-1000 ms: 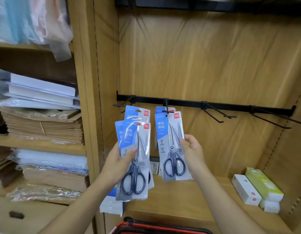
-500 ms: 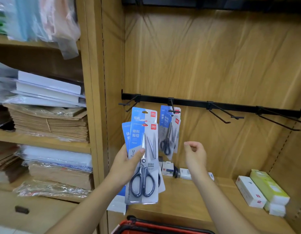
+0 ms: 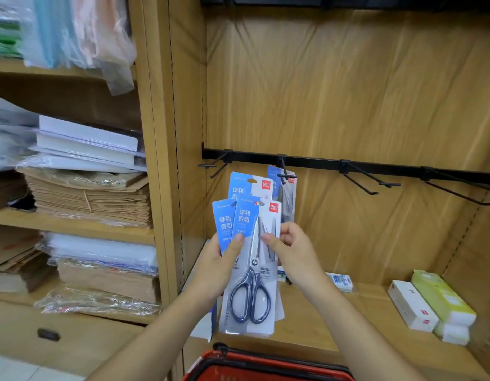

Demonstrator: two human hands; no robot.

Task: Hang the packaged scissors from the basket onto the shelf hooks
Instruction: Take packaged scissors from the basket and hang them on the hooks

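Observation:
My left hand (image 3: 220, 266) grips a fanned stack of packaged scissors (image 3: 250, 273) with blue-and-white cards and dark handles. My right hand (image 3: 292, 251) pinches the right edge of the front pack, thumb on its face. Behind them, hung scissor packs (image 3: 287, 193) dangle from the second hook (image 3: 283, 174) of a black rail (image 3: 375, 165) on the shelf's back panel. The first hook (image 3: 215, 167) and the two hooks to the right (image 3: 370, 182) are bare. The red basket (image 3: 265, 365) sits at the bottom edge of the view.
White and yellow-green boxes (image 3: 430, 301) lie on the wooden shelf board (image 3: 362, 320) at the right, with a small blue-white pack (image 3: 340, 280) behind my right wrist. The left bay holds stacks of brown envelopes (image 3: 92, 199), white paper and plastic-wrapped bundles.
My right hand let go of the pack it hung on the second hook, dropped back, and now pinches the front pack in my left hand's stack.

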